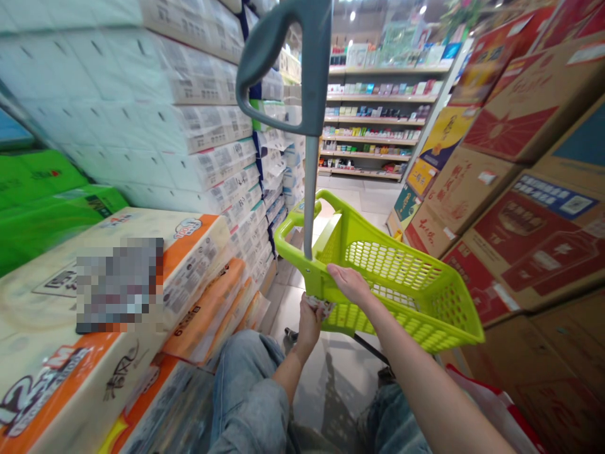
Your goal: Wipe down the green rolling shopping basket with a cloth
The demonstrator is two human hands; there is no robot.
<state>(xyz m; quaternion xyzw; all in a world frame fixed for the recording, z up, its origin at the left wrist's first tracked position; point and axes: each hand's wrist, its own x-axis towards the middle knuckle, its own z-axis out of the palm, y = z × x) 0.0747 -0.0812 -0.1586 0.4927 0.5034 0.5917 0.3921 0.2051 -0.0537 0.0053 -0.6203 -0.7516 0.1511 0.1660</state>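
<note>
A lime-green shopping basket cart (392, 265) with a tall grey handle (309, 82) stands in front of me, and no goods show inside it. My right hand (350, 285) rests on the cart's near rim, right of the handle post, its fingers closed over the edge. Just below and to the left, my left hand (311, 321) is closed on a small crumpled, pale patterned cloth or wipe (321, 306), pressed to the cart's side under the rim. Its fingertips are partly hidden by the material.
Stacked tissue packs (198, 135) rise on the left, with a pixelated item (123, 284) on the nearest pack. Cartons (534, 233) are piled on the right. Shelves of small boxes (378, 98) stand at the back beyond the tiled floor (362, 192).
</note>
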